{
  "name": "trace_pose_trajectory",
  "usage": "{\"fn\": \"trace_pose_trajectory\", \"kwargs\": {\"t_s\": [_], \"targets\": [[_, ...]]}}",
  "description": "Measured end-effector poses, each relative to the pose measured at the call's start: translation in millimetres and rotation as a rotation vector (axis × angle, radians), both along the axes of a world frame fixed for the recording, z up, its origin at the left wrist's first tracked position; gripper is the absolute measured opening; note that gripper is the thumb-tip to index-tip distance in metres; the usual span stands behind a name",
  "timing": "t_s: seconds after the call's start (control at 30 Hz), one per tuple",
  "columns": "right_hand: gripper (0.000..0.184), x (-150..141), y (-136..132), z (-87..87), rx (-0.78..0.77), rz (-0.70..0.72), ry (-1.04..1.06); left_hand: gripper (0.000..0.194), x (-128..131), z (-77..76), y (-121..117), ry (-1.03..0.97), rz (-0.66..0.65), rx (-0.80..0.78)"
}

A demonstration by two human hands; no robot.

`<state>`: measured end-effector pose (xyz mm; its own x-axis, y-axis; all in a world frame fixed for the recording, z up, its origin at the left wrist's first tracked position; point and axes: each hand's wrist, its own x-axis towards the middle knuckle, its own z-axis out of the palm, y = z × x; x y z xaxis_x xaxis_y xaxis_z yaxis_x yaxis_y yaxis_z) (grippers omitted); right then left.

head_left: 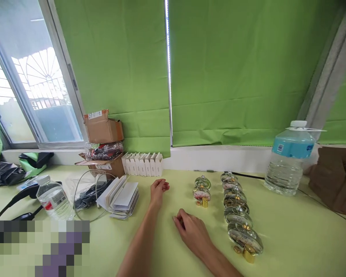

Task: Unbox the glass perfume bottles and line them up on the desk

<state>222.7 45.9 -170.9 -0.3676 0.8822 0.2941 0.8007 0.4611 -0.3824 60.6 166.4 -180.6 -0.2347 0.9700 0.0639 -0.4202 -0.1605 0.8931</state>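
My left hand (158,191) rests on the pale green table (291,231), fingers loosely curled, with nothing in it that I can see. It lies just right of a stack of flat white cards (121,197). My right hand (192,231) lies knuckles up nearer to me, fingers curled under; whether they hold anything is hidden. To its right, a row of several round glass bottles with gold caps (239,215) runs away from me. A shorter row of two such bottles (202,190) stands beyond the right hand.
Several small white boxes (142,164) line the wall, next to brown cardboard boxes (103,130). A large water bottle (290,157) stands at the far right, a smaller one (54,200) at the left by black cables (17,209). Brown cardboard (334,181) lies at the right edge.
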Motion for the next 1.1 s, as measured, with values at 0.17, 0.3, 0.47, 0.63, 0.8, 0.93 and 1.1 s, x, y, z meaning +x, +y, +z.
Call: {"fn": "trace_pose_trajectory", "kwargs": {"t_s": [0.17, 0.3, 0.47, 0.63, 0.8, 0.93, 1.1], "targets": [[0.028, 1.5, -0.2, -1.9, 0.06, -0.009, -0.034, 0.021, -1.3, -1.7, -21.5, 0.055, 0.016, 0.027], [0.034, 3.1, 1.1, -8.6, 0.069, -0.015, 0.001, 0.024, -0.3, 0.8, -40.9, 0.077, 0.04, 0.043], [0.041, 5.5, 4.5, -16.4, 0.014, -0.039, 0.095, 0.04, 2.8, 6.5, -69.5, 0.116, 0.049, 0.042], [0.047, 9.9, 3.3, -19.7, -0.08, -0.021, 0.234, 0.041, 4.3, 9.4, -106.5, 0.175, -0.035, 0.015], [0.046, 14.3, 1.9, -22.3, -0.117, -0.026, 0.333, 0.039, 2.4, 13.2, -132.8, 0.219, -0.116, 0.011], [0.047, 15.7, 1.1, -23.6, -0.154, -0.01, 0.424, 0.04, 2.1, 16.4, -138.3, 0.244, -0.149, 0.015], [0.048, 15.0, -3.3, -22.3, -0.199, -0.015, 0.393, 0.038, 3.2, 19.0, -139.9, 0.271, -0.201, 0.008]]}}
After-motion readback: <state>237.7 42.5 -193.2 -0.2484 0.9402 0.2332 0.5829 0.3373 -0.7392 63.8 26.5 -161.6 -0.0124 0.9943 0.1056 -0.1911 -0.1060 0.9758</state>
